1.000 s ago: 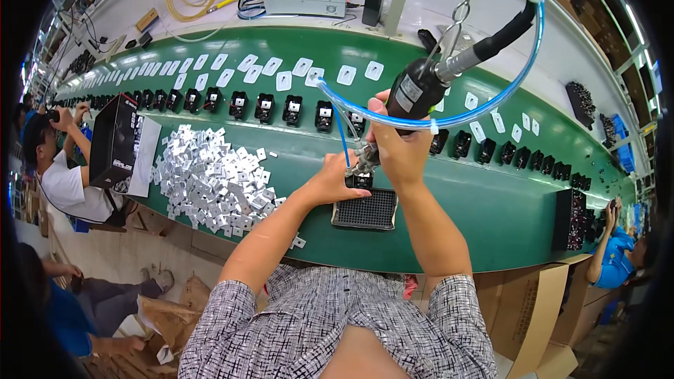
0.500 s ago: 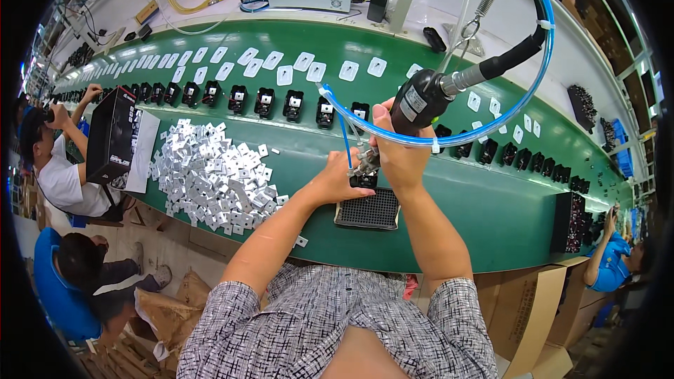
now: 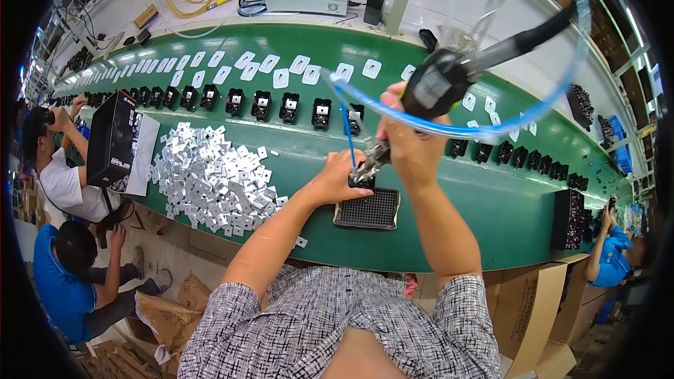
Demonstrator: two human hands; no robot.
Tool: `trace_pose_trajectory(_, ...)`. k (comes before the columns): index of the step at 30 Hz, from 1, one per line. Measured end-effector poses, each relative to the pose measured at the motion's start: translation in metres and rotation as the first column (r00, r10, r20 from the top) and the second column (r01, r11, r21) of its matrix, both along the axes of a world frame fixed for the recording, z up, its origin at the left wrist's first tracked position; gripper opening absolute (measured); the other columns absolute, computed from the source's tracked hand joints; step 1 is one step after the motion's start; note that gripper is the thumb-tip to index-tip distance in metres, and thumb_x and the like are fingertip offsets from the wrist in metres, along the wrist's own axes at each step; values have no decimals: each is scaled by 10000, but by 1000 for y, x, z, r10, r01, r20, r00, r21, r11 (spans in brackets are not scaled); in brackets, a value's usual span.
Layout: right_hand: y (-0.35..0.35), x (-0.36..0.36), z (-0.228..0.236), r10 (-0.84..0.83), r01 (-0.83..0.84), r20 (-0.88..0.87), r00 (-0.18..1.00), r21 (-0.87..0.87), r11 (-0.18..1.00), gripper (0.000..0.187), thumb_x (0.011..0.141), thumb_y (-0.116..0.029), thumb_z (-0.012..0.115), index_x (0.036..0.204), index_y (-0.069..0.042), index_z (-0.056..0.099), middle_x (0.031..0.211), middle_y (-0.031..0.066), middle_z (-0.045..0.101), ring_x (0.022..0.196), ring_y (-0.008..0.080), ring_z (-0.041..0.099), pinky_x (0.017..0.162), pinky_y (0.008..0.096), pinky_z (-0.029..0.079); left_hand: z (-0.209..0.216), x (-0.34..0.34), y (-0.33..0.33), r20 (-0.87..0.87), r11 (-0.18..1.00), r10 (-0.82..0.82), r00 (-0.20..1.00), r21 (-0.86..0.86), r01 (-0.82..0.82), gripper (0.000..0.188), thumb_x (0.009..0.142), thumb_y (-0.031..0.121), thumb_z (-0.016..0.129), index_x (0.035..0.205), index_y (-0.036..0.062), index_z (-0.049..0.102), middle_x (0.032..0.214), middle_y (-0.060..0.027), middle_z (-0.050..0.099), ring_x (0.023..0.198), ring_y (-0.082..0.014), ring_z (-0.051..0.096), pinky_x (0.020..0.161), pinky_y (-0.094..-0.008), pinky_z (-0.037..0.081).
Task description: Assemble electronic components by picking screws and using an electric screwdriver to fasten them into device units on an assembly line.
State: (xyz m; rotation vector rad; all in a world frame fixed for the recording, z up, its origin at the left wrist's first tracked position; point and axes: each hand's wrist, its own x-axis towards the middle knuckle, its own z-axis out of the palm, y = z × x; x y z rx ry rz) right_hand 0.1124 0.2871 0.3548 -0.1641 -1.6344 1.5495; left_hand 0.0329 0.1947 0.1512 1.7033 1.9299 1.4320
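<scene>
My right hand (image 3: pixel 413 151) is wrapped round the black body of a power screwdriver (image 3: pixel 437 84), which is blurred and tilted. Its metal nose slants down and left, with a thin blue tube running beside it. Below the tip, a small black housing (image 3: pixel 361 182) sits at the far edge of a black grid tray (image 3: pixel 366 209). My left hand (image 3: pixel 333 180) grips the housing from the left. Fingers and tool nose cover most of that housing, so I cannot tell whether the tip touches it.
A heap of small silver plates (image 3: pixel 214 179) lies left of my arm. Beyond it run a row of black housings (image 3: pixel 288 107) and white flat pieces (image 3: pixel 281 78) on the green bench (image 3: pixel 449 203). A blue hose (image 3: pixel 540 121) loops overhead. Co-workers (image 3: pixel 67 179) sit left; another (image 3: pixel 612 256) is right.
My right hand and the screwdriver have tilted to the right, the driver's body swinging up and right. My left hand stays on the housing. The seated person at left has shifted.
</scene>
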Motion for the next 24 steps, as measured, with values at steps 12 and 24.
trace_pose_trajectory(12,8,14,-25,-65,60,79,995,56,997,203,933,-105,718,1085,0,635,779,51,643,545,108,567,505,223,460,8,1,0,-6,1000,-4,1000,5,4,719,750,340,877,1339,118,530,1233,-57,545,1066,-256,530,982,-394,320)
trace_pose_trajectory(24,8,12,-40,-100,87,100,990,126,988,192,913,-78,727,1061,3,636,749,40,642,549,102,568,511,225,461,0,0,0,-23,999,16,1000,46,-15,728,739,329,876,1342,111,530,1253,-68,543,1084,-263,534,995,-392,318)
